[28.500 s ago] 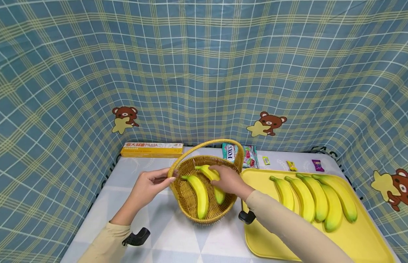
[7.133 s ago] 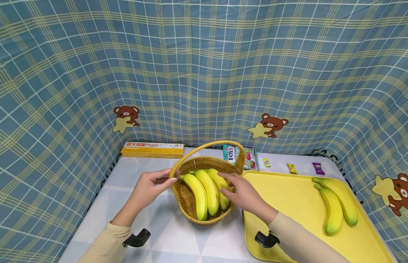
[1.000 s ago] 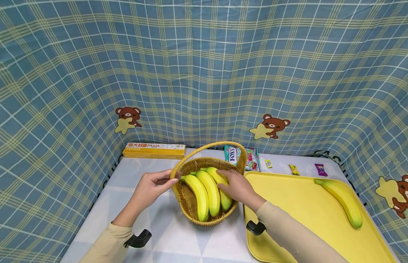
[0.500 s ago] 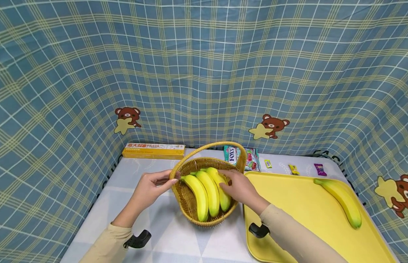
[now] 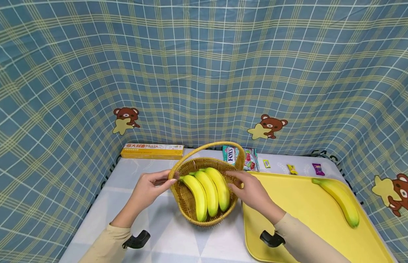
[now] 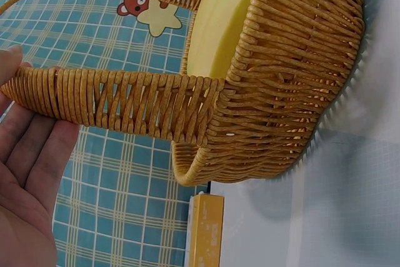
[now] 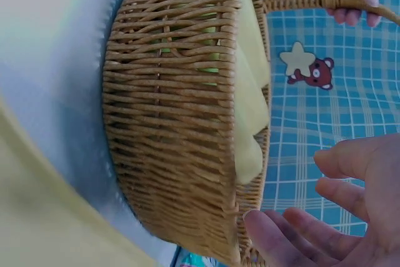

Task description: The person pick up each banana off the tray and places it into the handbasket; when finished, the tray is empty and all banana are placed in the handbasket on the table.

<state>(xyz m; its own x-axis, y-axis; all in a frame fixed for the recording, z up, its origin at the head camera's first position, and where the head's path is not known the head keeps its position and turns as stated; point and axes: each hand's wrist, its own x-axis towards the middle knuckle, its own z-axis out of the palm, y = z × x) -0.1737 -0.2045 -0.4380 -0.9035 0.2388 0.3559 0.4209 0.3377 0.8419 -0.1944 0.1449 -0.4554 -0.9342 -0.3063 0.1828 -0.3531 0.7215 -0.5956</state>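
A brown wicker basket (image 5: 208,223) with a tall arched handle (image 5: 212,145) stands mid-table. Three yellow bananas (image 5: 208,193) show side by side in it, stems toward the back; anything beneath them is hidden. My left hand (image 5: 147,191) pinches the left side of the handle between thumb and fingers, as the left wrist view confirms. Over the basket's right rim, my right hand (image 5: 254,191) holds nothing, its fingers spread and loosely bent. In the right wrist view, gaps show between the fingers and the bananas. One more banana (image 5: 340,201) lies on the yellow tray (image 5: 282,186).
The tray sits close against the basket's right side. Behind stand a yellow pasta box (image 5: 152,151) on the left and a green candy bag (image 5: 251,159) behind the basket. Several small wrapped candies (image 5: 292,169) lie along the back, before a blue plaid curtain (image 5: 204,80).
Over the longer span, several bananas went from the tray to the basket. In the last second my right hand has let go of the rightmost banana and drawn right. My left hand stays put.
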